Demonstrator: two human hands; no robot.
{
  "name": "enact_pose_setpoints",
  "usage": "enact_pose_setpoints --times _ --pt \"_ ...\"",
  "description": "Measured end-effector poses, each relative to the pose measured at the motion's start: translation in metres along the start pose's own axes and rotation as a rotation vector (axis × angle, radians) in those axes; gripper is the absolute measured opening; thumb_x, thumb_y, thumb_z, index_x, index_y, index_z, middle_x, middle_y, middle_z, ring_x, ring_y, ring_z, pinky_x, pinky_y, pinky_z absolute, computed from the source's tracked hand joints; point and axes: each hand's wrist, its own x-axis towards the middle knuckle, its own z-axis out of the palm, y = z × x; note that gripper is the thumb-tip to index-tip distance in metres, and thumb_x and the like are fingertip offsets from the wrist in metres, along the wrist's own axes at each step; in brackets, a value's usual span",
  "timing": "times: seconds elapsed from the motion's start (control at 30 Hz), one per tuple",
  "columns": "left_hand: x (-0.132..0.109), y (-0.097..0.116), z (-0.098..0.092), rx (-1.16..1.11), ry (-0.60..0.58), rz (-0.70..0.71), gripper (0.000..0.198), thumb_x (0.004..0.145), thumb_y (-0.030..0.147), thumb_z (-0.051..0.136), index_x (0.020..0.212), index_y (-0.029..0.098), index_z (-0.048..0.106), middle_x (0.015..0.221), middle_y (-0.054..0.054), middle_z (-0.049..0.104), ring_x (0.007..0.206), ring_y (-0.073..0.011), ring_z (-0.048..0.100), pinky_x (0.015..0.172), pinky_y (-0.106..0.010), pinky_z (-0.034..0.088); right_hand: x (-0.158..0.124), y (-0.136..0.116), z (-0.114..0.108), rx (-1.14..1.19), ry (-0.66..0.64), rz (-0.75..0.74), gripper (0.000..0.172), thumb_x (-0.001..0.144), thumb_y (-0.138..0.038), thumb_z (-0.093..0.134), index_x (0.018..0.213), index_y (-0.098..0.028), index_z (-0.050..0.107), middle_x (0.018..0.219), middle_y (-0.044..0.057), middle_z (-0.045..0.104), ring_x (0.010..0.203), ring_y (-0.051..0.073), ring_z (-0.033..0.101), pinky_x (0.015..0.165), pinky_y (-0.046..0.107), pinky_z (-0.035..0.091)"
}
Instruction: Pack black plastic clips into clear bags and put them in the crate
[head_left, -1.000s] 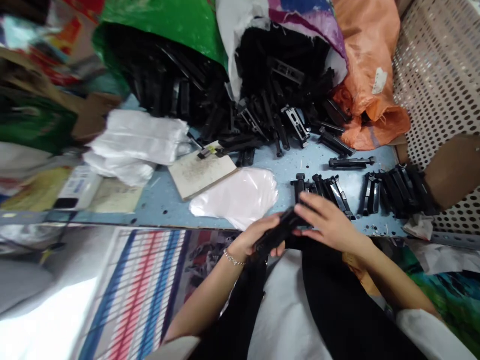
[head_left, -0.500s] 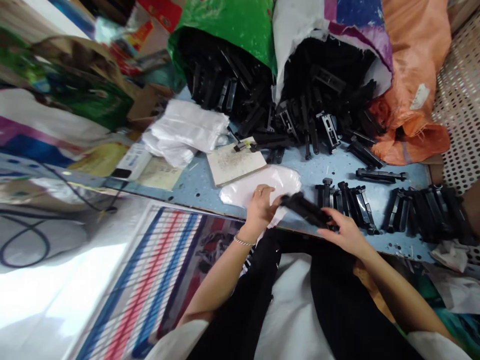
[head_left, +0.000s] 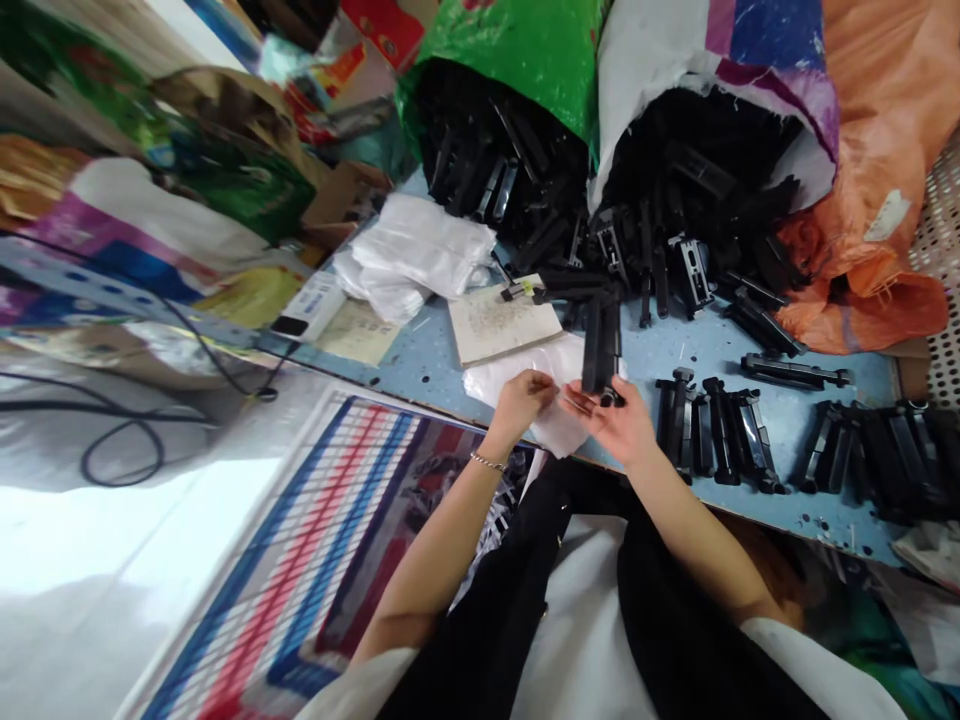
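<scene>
Upright in my right hand (head_left: 621,425) is a long black plastic part (head_left: 600,345), gripped near its lower end with my palm turned up. My left hand (head_left: 525,402) is closed in a pinch just left of it; whatever its fingertips hold is too small to make out. Beneath both hands lies a clear plastic bag (head_left: 562,425) at the table's front edge. A worn pad (head_left: 502,322) sits just behind the bag. To the right of my right hand, a row of similar black parts (head_left: 716,430) stands side by side.
A green sack (head_left: 517,50) and a white sack (head_left: 652,60) spill black parts onto the blue table (head_left: 405,370). An orange sack (head_left: 885,250) slumps at right. Folded plastic bags (head_left: 424,245) lie at left. Another group of parts (head_left: 870,450) is at far right.
My right hand has moved left and turned, swinging the black part from slanted to upright. My left hand has come off the part's end. The whole view has shifted slightly.
</scene>
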Motion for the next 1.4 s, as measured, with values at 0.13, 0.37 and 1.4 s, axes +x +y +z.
enact_pose_setpoints --times 0.13,0.37,1.4 --pt "-0.009 0.008 -0.016 0.36 0.074 0.383 0.019 0.082 0.013 0.045 0.083 0.015 0.063 0.098 -0.011 0.069 0.096 -0.0232 0.064 0.09 -0.04 0.051 0.027 0.013 0.003 -0.153 0.223 -0.214 0.036 0.069 -0.043 0.077 0.09 -0.016 0.064 0.087 0.005 0.07 0.083 0.017 0.065 0.078 0.03 0.054" --pt "-0.011 0.012 -0.033 0.566 0.038 0.571 0.045 0.084 0.006 0.041 0.124 0.013 0.062 0.133 -0.013 0.058 0.125 -0.0232 0.056 0.108 -0.042 0.048 -0.048 -0.001 -0.031 -0.153 -0.131 0.254 0.044 0.079 -0.054 0.063 0.095 -0.013 0.065 0.081 0.007 0.069 0.055 0.014 0.056 0.064 0.033 0.051" --pt "-0.094 0.025 0.026 0.625 -0.22 1.057 0.069 0.091 -0.002 0.031 0.158 0.011 0.019 0.149 -0.02 0.044 0.14 -0.0242 0.043 0.107 -0.04 0.049 -0.052 0.03 -0.034 -0.934 0.322 -0.297 0.032 0.082 -0.047 0.062 0.088 -0.015 0.06 0.066 -0.001 0.057 0.055 0.013 0.05 0.059 0.028 0.047"
